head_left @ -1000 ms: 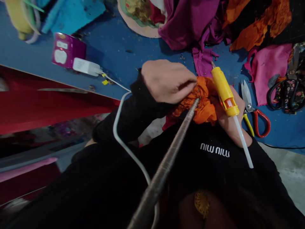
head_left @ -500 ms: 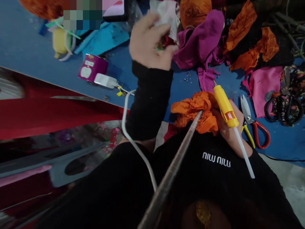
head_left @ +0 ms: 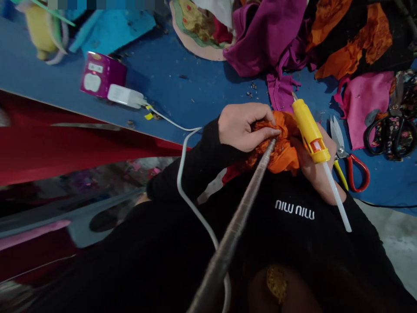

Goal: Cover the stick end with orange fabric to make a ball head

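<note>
In the head view, my left hand [head_left: 243, 126] pinches a fold of a crumpled orange fabric flower [head_left: 283, 158] between thumb and fingertips. The flower sits at the upper end of a wrapped grey-brown stem [head_left: 243, 213], which slants down across my lap. My right hand [head_left: 315, 167] is closed on the flower's right side, under a yellow glue gun [head_left: 308, 126]. The gun's tip points up and away, and a white glue stick [head_left: 337, 206] sticks out of its back. Its handle is hidden, apparently in my right hand, whose fingers are mostly covered.
Red-and-yellow-handled scissors [head_left: 340, 150] and black-handled scissors [head_left: 373, 141] lie on the blue table [head_left: 182, 102] at right, beside pink cloth [head_left: 361, 104]. Purple cloth [head_left: 260, 39] and orange pieces [head_left: 345, 56] lie beyond. A purple box [head_left: 104, 76], charger [head_left: 125, 95] and white cable [head_left: 180, 174] are at left.
My left hand has come down from beside the white cloth to the orange flower and pinched it. My right hand keeps its hold. The view has shifted, so the table things appear higher.
</note>
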`<action>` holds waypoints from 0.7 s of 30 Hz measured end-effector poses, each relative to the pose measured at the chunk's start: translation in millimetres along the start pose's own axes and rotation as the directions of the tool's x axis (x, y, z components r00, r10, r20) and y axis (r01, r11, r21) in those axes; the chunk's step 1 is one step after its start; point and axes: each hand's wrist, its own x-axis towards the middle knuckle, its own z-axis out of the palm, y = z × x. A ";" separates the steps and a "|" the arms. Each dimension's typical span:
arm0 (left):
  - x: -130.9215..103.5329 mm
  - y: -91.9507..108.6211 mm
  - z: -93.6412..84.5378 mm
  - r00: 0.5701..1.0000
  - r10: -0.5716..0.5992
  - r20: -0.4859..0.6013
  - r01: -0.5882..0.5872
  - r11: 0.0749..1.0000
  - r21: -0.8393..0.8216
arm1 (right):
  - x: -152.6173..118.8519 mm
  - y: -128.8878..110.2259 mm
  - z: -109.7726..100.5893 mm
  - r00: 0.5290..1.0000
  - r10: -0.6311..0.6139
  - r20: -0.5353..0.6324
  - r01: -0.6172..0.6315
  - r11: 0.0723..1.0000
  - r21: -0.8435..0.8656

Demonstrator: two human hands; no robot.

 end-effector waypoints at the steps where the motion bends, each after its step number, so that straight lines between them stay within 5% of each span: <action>1: -0.8 0.7 2.3 0.999 -0.039 -0.014 0.038 0.999 -0.027 | -0.3 -0.2 -0.5 1.000 0.002 0.000 -0.002 1.000 0.002; 9: -8.4 12.6 18.6 0.940 -0.301 -0.161 0.276 0.948 -0.160 | 1.6 -5.1 -3.0 1.000 -0.013 0.019 0.013 1.000 0.012; 16: -1.2 11.0 15.2 0.926 -0.365 -0.098 0.330 0.908 -0.259 | 0.6 -10.4 -37.3 0.997 -0.070 -0.022 0.070 0.998 -0.002; 19: 1.2 12.1 13.4 0.930 -0.365 -0.051 0.338 0.899 -0.277 | -3.8 -16.3 -58.9 0.976 -0.190 0.105 0.197 0.979 -0.058; 21: 2.7 12.9 13.1 0.935 -0.351 -0.043 0.326 0.902 -0.281 | -6.0 -21.7 -67.5 0.971 -0.162 0.178 0.177 0.982 -0.072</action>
